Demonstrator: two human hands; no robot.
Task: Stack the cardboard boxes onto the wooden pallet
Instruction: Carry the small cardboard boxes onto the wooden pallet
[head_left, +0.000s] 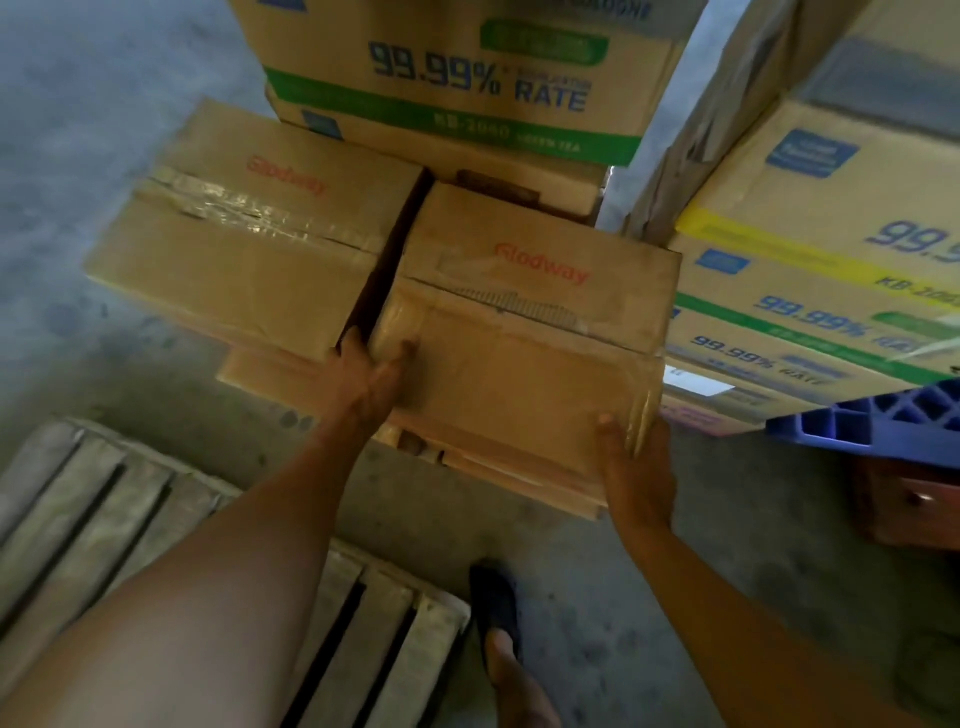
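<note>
- Cardboard box (530, 312), Glodway-marked, sits on the stack ahead of me, not yet on the wooden pallet (104, 519).
- Left grip (371, 382) curls round its near left corner, fingers in the gap beside the neighbour box (249, 228); right grip (631, 457) clasps the near right corner: opposed holds, judged for a level lift.
- Count: two Glodway boxes, one wooden pallet, two grips.

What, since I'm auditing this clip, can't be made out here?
Head view:
- Wooden pallet: middle hidden by the left forearm, near end cut off by the frame edge.
- Left hand: fingertips hidden behind the right Glodway box.
- Green-banded box: small print blurred.
- Right hand: fingertips hidden by that box's corner.
</note>
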